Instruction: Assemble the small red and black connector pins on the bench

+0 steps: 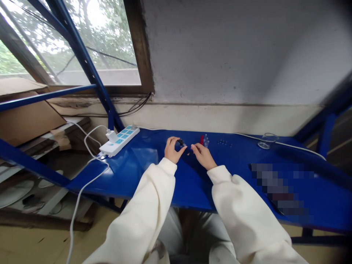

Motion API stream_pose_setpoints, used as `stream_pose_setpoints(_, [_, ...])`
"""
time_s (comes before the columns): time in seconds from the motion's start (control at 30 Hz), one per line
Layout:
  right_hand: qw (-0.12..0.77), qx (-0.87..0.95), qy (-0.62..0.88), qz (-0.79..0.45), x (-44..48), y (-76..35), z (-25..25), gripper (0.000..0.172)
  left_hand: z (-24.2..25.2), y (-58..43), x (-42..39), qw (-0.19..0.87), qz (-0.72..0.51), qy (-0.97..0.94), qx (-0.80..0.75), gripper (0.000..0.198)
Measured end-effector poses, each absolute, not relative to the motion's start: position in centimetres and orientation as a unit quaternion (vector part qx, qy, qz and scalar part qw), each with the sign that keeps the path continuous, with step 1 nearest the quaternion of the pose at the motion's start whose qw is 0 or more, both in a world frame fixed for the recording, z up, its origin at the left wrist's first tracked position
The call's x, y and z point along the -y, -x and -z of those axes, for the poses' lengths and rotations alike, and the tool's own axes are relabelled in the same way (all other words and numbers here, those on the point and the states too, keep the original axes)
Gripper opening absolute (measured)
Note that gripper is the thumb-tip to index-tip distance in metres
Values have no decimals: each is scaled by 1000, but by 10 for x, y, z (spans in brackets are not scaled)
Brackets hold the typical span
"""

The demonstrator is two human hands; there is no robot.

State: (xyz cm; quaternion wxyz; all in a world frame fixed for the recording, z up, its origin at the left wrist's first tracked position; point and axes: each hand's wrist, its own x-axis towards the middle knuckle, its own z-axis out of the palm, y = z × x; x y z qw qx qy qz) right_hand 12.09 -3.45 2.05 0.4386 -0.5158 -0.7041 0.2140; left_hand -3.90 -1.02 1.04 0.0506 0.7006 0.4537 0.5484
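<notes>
Above the blue tabletop [189, 183], my left hand [172, 149] is closed on a small dark object [180, 142] with a clear part near the thumb tip. Its exact kind is too small to tell. My right hand [202, 154] is just to the right, fingertips pinched together and pointing at the left hand. Whatever sits in that pinch is too small to make out. Behind the right hand stand a slim red item [201, 139] and several small clear tube-like pieces [206, 140]. A tiny brownish bit [188, 154] shows between the hands.
Several tiny clear pieces [222, 142] lie farther right, then a clear round dish [263, 145]. A white power strip [121, 141] with a plug and cables is at the left. A pixelated dark flat item [275, 190] lies right. Blue frame posts [93, 73] flank the table.
</notes>
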Motion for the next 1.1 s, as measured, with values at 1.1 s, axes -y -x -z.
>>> stream_pose_setpoints(1.1, [554, 583, 419, -422, 29, -115, -14, 35, -14, 33, 20, 156, -520, -729, -416, 16])
